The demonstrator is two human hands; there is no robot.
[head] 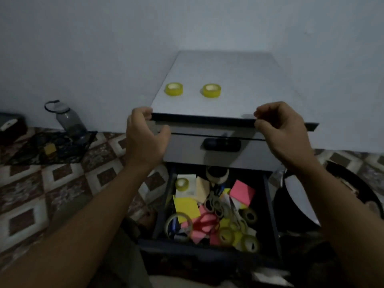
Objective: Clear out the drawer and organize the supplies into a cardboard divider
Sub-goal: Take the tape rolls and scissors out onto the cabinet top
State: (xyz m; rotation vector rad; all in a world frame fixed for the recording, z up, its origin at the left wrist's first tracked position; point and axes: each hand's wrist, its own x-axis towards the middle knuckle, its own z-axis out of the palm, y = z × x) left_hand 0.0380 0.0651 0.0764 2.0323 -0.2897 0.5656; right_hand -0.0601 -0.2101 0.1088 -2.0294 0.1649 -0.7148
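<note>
A pale, smooth wall [83, 48] is filling the upper half of the view, and a floor [41, 183] of tiles patterned with brown squares is spreading out below it. A low cabinet is standing against the wall, its flat, matte grey cabinet top [239, 86] ending in a thin dark front edge. Under it a closed drawer front is showing an oval black handle [222, 144]. The open drawer [270, 204], a dark-walled box, is sitting pulled out at the bottom, nearest the person. It is brimming with square pink sticky notes [242, 191], a yellow pad [186, 207], red-handled scissors [205, 222] and several small glossy rings of tape. The left hand [145, 138] is gripping the top's front-left corner, fingers curling over the edge and thumb reaching under. The right hand [284, 132] is pinching the same edge farther right with bunched fingertips. A translucent grey bottle [70, 121] is standing on a dark patterned cloth [52, 146] at the left. Two round yellow tape rolls [174, 89] [211, 90] are lying flat and apart on the top.
</note>
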